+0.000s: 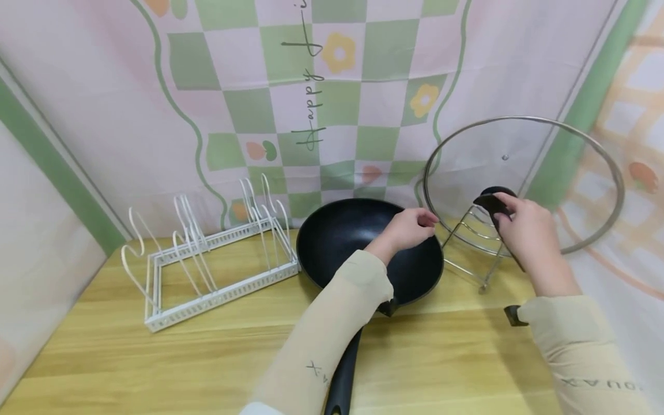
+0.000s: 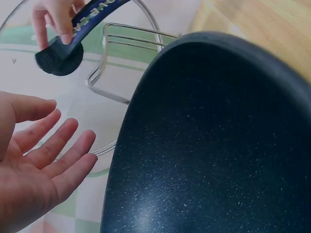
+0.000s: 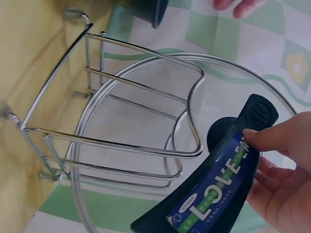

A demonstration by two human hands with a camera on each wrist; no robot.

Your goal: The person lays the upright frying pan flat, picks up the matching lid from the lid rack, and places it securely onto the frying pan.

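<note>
My right hand (image 1: pixel 531 227) pinches the black handle (image 3: pixel 216 182) of a large glass lid (image 1: pixel 467 164) with a metal rim. A blue and green label reading "LOVE" is on that handle. The lid stands tilted upright at a silver wire lid stand (image 3: pixel 138 143), overlapping its bars in the right wrist view. Over the black frying pan (image 1: pixel 332 242) reaches my left hand (image 1: pixel 407 229), its fingers relaxed and holding nothing. In the left wrist view the left palm (image 2: pixel 29 179) faces the lid beside the pan's rim.
On the left of the wooden table (image 1: pixel 233 351) stands a white wire rack (image 1: pixel 223 295) with upright loops. The pan's long black handle (image 1: pixel 343 377) points to the front, under my left sleeve. A checkered cloth (image 1: pixel 342 104) hangs behind.
</note>
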